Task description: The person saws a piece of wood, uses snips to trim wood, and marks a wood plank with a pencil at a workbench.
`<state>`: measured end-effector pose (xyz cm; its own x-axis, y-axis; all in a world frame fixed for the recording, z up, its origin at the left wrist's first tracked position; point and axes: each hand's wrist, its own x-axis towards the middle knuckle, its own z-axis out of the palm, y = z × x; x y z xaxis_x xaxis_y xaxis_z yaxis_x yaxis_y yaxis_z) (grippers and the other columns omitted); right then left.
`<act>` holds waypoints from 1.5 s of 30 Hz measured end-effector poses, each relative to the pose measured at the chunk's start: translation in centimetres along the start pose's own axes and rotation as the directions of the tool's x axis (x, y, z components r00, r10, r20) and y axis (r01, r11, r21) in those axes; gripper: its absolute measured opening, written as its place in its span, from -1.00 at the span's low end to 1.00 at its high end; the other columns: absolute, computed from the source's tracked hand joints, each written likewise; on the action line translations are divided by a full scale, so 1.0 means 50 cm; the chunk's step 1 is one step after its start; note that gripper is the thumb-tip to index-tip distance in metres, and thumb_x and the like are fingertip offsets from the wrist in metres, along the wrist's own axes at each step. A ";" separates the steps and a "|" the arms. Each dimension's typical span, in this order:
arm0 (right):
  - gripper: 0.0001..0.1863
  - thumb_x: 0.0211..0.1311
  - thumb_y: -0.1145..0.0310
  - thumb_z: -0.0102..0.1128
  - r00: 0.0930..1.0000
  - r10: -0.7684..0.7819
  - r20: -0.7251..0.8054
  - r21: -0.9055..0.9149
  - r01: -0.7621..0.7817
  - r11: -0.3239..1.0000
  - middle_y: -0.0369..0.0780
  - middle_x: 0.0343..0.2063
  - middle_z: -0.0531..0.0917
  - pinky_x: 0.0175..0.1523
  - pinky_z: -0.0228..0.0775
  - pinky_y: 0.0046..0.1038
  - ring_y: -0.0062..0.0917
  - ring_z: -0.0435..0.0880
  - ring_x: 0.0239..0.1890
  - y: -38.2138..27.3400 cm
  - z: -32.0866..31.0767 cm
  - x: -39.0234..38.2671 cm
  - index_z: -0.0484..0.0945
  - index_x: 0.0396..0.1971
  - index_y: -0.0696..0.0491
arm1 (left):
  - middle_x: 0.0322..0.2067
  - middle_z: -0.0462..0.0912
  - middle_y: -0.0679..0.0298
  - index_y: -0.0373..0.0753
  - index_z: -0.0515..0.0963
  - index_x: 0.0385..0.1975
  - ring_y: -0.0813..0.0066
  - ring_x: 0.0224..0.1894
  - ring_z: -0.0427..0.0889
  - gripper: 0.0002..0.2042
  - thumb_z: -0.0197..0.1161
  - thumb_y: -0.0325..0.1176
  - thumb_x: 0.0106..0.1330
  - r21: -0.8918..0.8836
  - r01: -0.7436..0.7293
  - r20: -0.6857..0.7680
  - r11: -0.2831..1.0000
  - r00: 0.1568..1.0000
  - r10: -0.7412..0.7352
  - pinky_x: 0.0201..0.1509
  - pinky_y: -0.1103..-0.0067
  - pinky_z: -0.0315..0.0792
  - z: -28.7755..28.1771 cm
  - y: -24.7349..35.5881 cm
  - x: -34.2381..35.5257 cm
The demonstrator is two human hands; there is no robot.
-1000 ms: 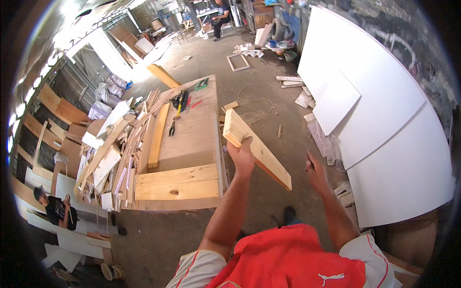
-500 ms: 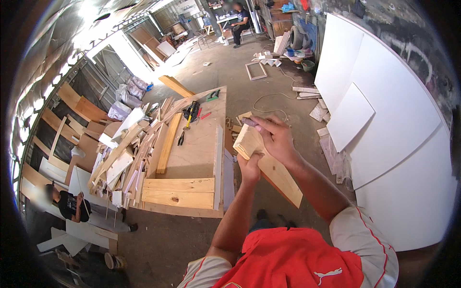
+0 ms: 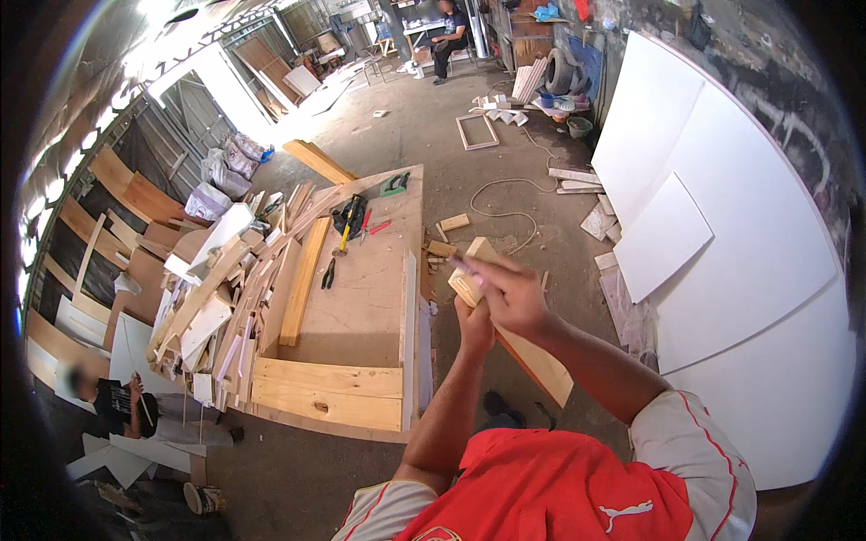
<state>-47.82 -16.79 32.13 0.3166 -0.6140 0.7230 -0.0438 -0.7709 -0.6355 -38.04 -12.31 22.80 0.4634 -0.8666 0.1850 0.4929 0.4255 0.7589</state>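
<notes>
A long pale wooden board [image 3: 541, 368] slants in front of me, its near end low and its upper end raised. Around the edge near that upper end, my left hand [image 3: 475, 325] is closed and holds the board from below. My right hand [image 3: 512, 296] lies over the same end, pinching a small dark flat piece that looks like folded sandpaper [image 3: 461, 265]. This piece is at the board's end edge; blur hides whether it touches. My right hand covers the board's middle part.
To the left stands a wooden worktable [image 3: 370, 311] bearing pliers [image 3: 328, 274], a yellow-handled hammer [image 3: 344, 236] and planks [image 3: 307, 284]. Scrap wood [image 3: 212, 298] is heaped beside it. White panels [image 3: 731, 216] lean on the right wall. One person [image 3: 126, 406] stands left; another [image 3: 448, 41] sits far back.
My right hand has come down and nearer with the dark piece, over the board's end. The board and my left hand sit slightly lower in view, and the view has shifted a little.
</notes>
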 end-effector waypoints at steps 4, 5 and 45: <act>-0.64 0.32 0.59 0.12 0.995 0.100 0.004 -0.065 -0.099 0.993 -0.03 -0.27 0.71 -0.19 0.57 -0.34 -0.25 0.72 -0.33 0.063 0.049 0.075 0.69 0.07 0.13 | -0.05 0.67 0.22 -0.39 0.51 0.12 0.43 -0.04 0.69 -0.66 0.15 -0.53 0.34 0.046 0.026 0.053 0.999 0.998 -0.029 0.01 0.49 0.59 -0.043 0.011 0.068; -0.60 0.32 0.55 0.13 0.994 0.062 0.096 -0.115 -0.050 0.992 -0.04 -0.31 0.69 -0.23 0.51 -0.28 -0.23 0.65 -0.38 0.073 0.072 0.067 0.67 0.14 0.10 | -0.05 0.66 0.22 -0.39 0.51 0.12 0.44 -0.05 0.69 -0.68 0.14 -0.51 0.38 0.052 0.004 0.014 0.999 1.000 -0.005 0.01 0.49 0.59 -0.065 0.001 0.091; -0.68 0.39 0.50 0.18 0.802 -0.248 0.543 0.380 0.028 0.925 -0.09 -0.18 0.75 -0.11 0.58 -0.35 -0.28 0.75 -0.22 0.234 0.156 0.275 0.72 0.08 0.02 | -0.16 0.67 0.26 -0.37 0.56 -0.05 0.48 -0.11 0.67 -0.61 0.18 -0.64 0.03 0.483 -0.055 -0.266 0.874 0.942 0.207 -0.03 0.51 0.55 -0.121 0.043 0.250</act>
<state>-36.57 -32.94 32.53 0.7793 -0.2098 0.5904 0.3285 -0.6656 -0.6701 -26.72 -20.65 22.96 0.7338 -0.6589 0.1652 0.0489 0.2938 0.9546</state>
